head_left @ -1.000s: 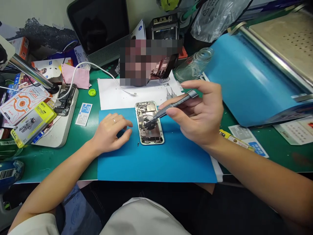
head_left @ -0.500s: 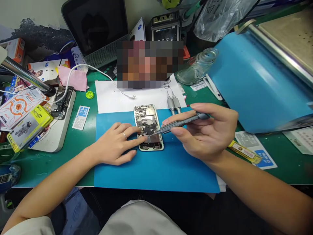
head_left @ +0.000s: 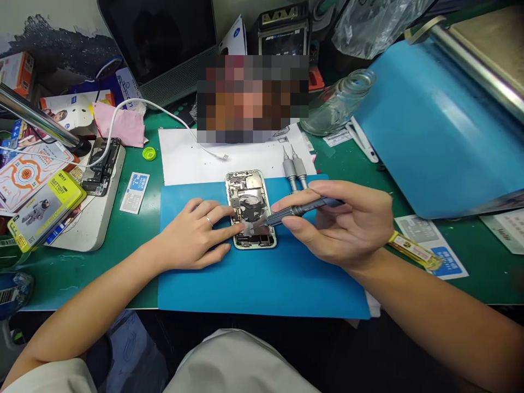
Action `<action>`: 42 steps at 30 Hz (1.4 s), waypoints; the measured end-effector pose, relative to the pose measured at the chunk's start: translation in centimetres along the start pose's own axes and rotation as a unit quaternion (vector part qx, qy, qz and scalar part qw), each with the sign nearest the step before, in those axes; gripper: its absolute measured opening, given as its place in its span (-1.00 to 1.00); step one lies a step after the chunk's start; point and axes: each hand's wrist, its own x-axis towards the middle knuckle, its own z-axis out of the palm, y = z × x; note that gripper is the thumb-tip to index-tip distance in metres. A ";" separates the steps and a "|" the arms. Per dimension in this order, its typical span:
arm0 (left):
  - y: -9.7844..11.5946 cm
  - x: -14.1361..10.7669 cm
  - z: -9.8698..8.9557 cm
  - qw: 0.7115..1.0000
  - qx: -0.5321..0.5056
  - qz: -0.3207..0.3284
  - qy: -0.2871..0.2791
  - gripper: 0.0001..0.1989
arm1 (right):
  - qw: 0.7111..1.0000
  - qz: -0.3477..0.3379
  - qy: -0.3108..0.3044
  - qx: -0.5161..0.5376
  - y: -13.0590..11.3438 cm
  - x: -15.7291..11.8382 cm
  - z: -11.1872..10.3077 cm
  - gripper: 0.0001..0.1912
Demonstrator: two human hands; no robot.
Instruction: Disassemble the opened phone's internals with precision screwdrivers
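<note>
An opened phone [head_left: 250, 196] with bare inner parts lies on the blue mat [head_left: 262, 289]. My left hand [head_left: 200, 232] rests flat at its left side, fingers spread, with fingertips touching the phone's left edge and lower inside. Between the thumb and fingers of my right hand [head_left: 344, 218] is a dark grey screwdriver [head_left: 301, 208], slanting down to the left. Its tip reaches over the lower middle of the phone, by the left index fingertip. A small clear film seems to lie there; its exact edges are hard to make out.
Two grey drivers [head_left: 295, 168] lie above the phone, by the white paper [head_left: 180, 164]. A glass jar [head_left: 338, 106] leans behind them. At the left are a white cable [head_left: 164, 111], a second opened phone [head_left: 101, 166] and a yellow battery box [head_left: 47, 210]. A yellow tube [head_left: 413, 251] lies right.
The screwdriver and my right hand have shifted slightly left relative to the phone, and the clear film shows more at the tip. The whole view has shifted a little.
</note>
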 end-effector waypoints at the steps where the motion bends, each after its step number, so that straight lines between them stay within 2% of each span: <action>1: 0.0 0.0 0.0 1.000 0.000 0.000 0.001 -0.61 | 1.000 0.000 0.001 0.005 0.0 0.0 0.0 -0.32; 15: -0.3 0.1 0.0 0.999 -0.044 -0.024 -0.012 -0.63 | 0.998 -0.028 -0.055 0.023 0.2 -0.6 0.1 -0.24; 20: -0.2 0.2 0.1 0.999 -0.038 -0.017 -0.007 -0.63 | 0.989 -0.040 -0.139 -0.042 -0.2 -0.3 -0.4 -0.46; 25: -0.2 0.2 0.1 0.999 -0.042 -0.023 -0.009 -0.64 | 0.982 -0.058 -0.160 -0.084 -0.7 0.3 -0.2 -0.64; 30: -0.2 0.2 0.2 0.999 -0.039 -0.022 -0.006 -0.64 | 0.980 -0.091 -0.155 -0.086 -0.7 0.3 0.2 -0.52; 37: -0.2 0.1 0.3 0.999 -0.042 -0.012 0.014 -0.64 | 0.979 -0.105 -0.153 -0.083 -0.5 0.5 0.4 -0.48; 42: -0.2 0.2 0.2 0.999 -0.047 -0.017 -0.005 -0.63 | 0.980 -0.109 -0.169 -0.010 -0.3 0.5 0.5 -0.35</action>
